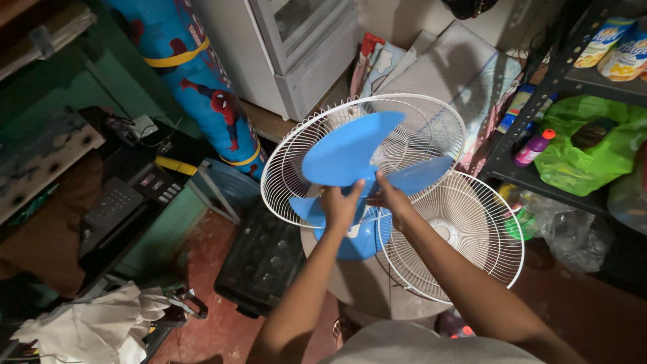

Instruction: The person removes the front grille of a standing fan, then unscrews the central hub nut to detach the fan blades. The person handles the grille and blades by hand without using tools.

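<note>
Both hands, left hand [339, 204] and right hand [391, 199], have fingers clenched on the blue fan blade [350, 156] at its hub inside the rear guard [283, 168]; better hold it square to the shaft, clear of the wires.

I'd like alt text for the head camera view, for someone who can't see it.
Seen from above, a person's left hand and right hand grip the centre of a blue fan blade in front of a white wire fan guard. A second white wire guard leans lower right, beside a dark metal shelf holding a green plastic bag.
</note>
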